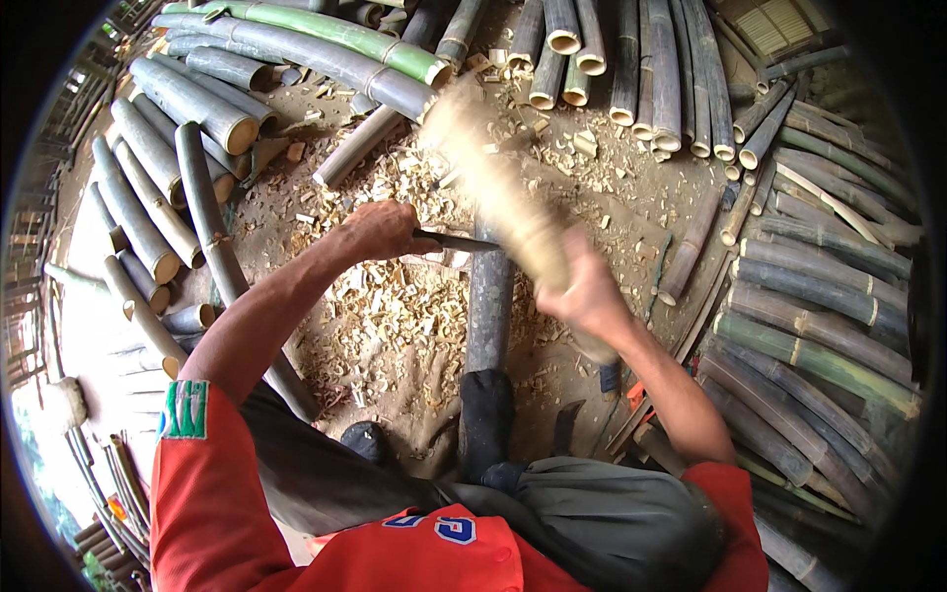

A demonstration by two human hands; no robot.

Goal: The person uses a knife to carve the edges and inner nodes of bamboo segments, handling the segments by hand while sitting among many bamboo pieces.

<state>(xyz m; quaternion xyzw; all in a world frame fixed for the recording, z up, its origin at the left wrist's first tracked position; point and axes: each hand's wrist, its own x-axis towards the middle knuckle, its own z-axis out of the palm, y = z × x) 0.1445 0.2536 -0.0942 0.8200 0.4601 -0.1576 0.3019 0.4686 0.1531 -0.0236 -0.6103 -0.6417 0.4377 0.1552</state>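
My left hand (380, 232) is wrapped round the handle end of a dark metal blade (456, 240). The blade lies crosswise over a grey bamboo pole (488, 306), which runs away from me between my legs. My right hand (584, 288) grips a pale wooden club (508, 197), smeared by motion. The club slants up and left from that hand, passing over the blade's far end; whether they touch I cannot tell. A dark-socked foot (485, 419) rests on or against the near end of the pole.
Pale chips (404, 306) litter the ground round the pole. Cut bamboo lengths (148, 158) lie at the left, with a green pole (335, 37) at the far left. More bamboo stands in rows at the far side (671, 79), and a stack (809, 326) fills the right.
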